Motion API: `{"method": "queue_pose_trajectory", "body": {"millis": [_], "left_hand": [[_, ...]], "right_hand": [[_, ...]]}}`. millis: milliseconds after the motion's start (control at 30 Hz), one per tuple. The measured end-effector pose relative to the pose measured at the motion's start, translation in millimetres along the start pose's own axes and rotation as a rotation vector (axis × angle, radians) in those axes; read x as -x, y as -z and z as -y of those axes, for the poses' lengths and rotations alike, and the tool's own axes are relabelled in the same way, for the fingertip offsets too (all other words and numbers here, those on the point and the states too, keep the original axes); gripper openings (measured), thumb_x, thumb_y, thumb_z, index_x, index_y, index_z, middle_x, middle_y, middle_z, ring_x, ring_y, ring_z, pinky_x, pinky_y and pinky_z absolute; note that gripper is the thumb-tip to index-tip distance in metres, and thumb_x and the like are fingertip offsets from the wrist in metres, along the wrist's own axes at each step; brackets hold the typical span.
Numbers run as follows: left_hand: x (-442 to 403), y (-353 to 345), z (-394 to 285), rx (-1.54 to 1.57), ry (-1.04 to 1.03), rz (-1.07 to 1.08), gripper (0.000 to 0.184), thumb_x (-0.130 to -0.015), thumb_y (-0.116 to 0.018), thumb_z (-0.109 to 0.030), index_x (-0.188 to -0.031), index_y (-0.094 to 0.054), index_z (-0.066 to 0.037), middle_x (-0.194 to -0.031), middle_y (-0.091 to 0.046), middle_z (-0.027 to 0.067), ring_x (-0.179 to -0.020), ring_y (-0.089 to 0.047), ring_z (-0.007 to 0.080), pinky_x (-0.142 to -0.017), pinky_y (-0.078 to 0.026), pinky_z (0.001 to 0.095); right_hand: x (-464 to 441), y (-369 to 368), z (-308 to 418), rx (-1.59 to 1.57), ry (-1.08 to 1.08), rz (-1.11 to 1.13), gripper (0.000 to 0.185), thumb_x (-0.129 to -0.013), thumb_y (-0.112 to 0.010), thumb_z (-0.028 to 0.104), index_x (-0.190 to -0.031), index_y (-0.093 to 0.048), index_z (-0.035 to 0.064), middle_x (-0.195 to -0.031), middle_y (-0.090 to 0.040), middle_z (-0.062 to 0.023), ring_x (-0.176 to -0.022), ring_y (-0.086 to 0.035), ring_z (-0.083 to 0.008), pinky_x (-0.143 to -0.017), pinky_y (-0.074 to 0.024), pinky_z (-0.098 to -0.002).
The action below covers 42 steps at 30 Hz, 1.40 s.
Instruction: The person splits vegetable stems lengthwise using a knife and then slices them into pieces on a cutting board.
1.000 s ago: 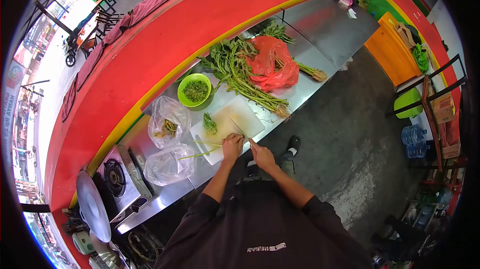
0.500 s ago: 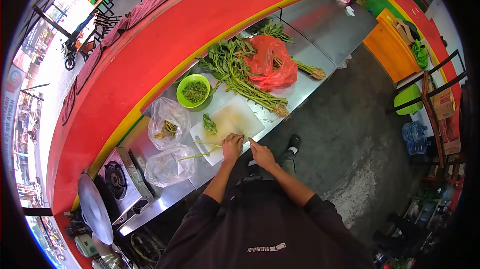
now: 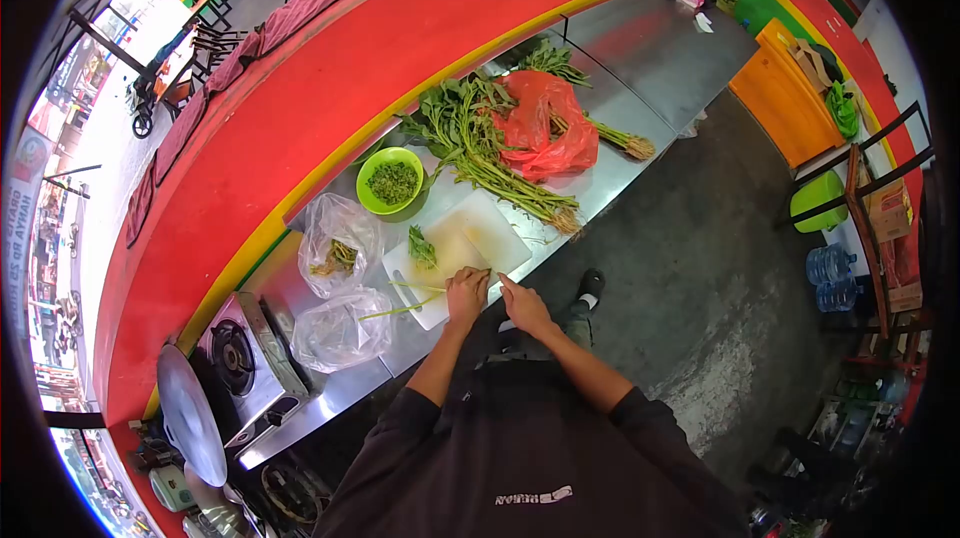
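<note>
My left hand (image 3: 467, 294) is closed on thin green stems (image 3: 395, 312) at the near edge of the white cutting board (image 3: 500, 235). The stems stick out to the left, past the board and over a clear plastic bag. My right hand (image 3: 525, 306) is closed just to the right, beside the board's edge; what it grips is hidden from above. A small heap of green leaves (image 3: 422, 248) lies on the board beyond my left hand. Behind the board stands a lime-green bowl (image 3: 418, 200) of chopped greens (image 3: 391, 183).
Long leafy greens with roots (image 3: 510, 195) and a red plastic bag (image 3: 548, 128) lie on the steel counter (image 3: 640, 48). Clear plastic bags (image 3: 342, 330) sit left, beside a gas stove (image 3: 235, 358) and a large wok lid (image 3: 190, 416). A red wall (image 3: 300, 98) borders the counter's far side.
The view has shifted very slightly. Both hands, the stems and the leaves on the board stay in nearly the same places.
</note>
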<state>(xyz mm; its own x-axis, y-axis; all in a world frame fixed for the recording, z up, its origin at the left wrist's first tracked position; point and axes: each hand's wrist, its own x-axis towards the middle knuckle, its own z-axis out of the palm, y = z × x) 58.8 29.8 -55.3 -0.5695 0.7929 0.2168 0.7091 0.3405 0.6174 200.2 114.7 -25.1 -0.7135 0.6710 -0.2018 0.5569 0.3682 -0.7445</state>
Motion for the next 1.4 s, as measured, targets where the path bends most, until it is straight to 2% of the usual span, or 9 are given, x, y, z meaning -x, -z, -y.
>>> {"method": "queue_pose_trajectory", "body": {"millis": [200,267,533,900,967,1167,1400], "left_hand": [[0,0,-1,0.015,0.041,0.018,0.014,-0.086,-0.070,-0.018,-0.098,-0.076,-0.013,-0.090,-0.066,0.0014,-0.092,-0.062,0.0222,-0.083,-0.041,0.0408],[1,2,-2,0.004,0.029,0.017,0.014,-0.086,-0.070,-0.017,-0.097,-0.076,-0.012,-0.091,-0.067,0.0024,-0.092,-0.063,0.0225,-0.082,-0.042,0.0399],[-3,2,-1,0.048,0.072,0.036,0.014,-0.087,-0.069,-0.020,-0.096,-0.076,-0.013,-0.092,-0.069,0.0024,-0.094,-0.064,0.0231,-0.085,-0.042,0.0405],[2,2,-1,-0.001,0.039,0.033,0.014,-0.086,-0.069,-0.018,-0.097,-0.076,-0.012,-0.091,-0.068,0.0032,-0.092,-0.063,0.0231,-0.080,-0.041,0.0397],[1,0,0,0.004,0.032,0.025,0.015,-0.086,-0.069,-0.019,-0.098,-0.076,-0.013,-0.090,-0.068,0.0026,-0.092,-0.063,0.0230,-0.081,-0.042,0.0404],[-1,-1,2,0.013,0.044,0.013,0.015,-0.086,-0.070,-0.020,-0.098,-0.076,-0.014,-0.090,-0.068,0.0018,-0.092,-0.064,0.0229,-0.083,-0.042,0.0411],[-2,1,0,0.029,0.069,0.024,0.016,-0.085,-0.071,-0.020,-0.097,-0.076,-0.012,-0.092,-0.069,0.0042,-0.091,-0.064,0.0238,-0.082,-0.042,0.0395]], "right_hand": [[4,0,3,0.069,-0.011,0.006,0.037,-0.100,-0.048,0.030,-0.136,-0.056,0.0209,-0.079,-0.066,-0.0261,-0.075,-0.064,-0.0479,-0.070,-0.0516,-0.0572],[-1,1,5,0.033,-0.016,0.043,0.039,-0.101,-0.045,0.033,-0.138,-0.053,0.0234,-0.082,-0.067,-0.0285,-0.078,-0.064,-0.0501,-0.075,-0.0514,-0.0590],[0,4,3,0.005,-0.011,0.030,0.039,-0.101,-0.046,0.034,-0.137,-0.055,0.0218,-0.083,-0.067,-0.0279,-0.080,-0.064,-0.0494,-0.075,-0.0511,-0.0584],[0,2,4,0.031,-0.009,0.019,0.039,-0.100,-0.048,0.032,-0.137,-0.055,0.0214,-0.081,-0.066,-0.0275,-0.077,-0.064,-0.0492,-0.073,-0.0518,-0.0570],[-4,0,2,0.031,0.017,0.012,0.039,-0.101,-0.046,0.033,-0.139,-0.052,0.0253,-0.079,-0.066,-0.0276,-0.074,-0.064,-0.0495,-0.071,-0.0521,-0.0575],[-2,7,7,0.028,-0.045,0.056,0.039,-0.101,-0.046,0.034,-0.137,-0.055,0.0213,-0.085,-0.067,-0.0282,-0.080,-0.064,-0.0492,-0.075,-0.0514,-0.0577],[7,7,7,0.055,-0.062,0.051,0.039,-0.101,-0.046,0.034,-0.138,-0.054,0.0222,-0.084,-0.067,-0.0276,-0.078,-0.065,-0.0492,-0.073,-0.0514,-0.0588]]}}
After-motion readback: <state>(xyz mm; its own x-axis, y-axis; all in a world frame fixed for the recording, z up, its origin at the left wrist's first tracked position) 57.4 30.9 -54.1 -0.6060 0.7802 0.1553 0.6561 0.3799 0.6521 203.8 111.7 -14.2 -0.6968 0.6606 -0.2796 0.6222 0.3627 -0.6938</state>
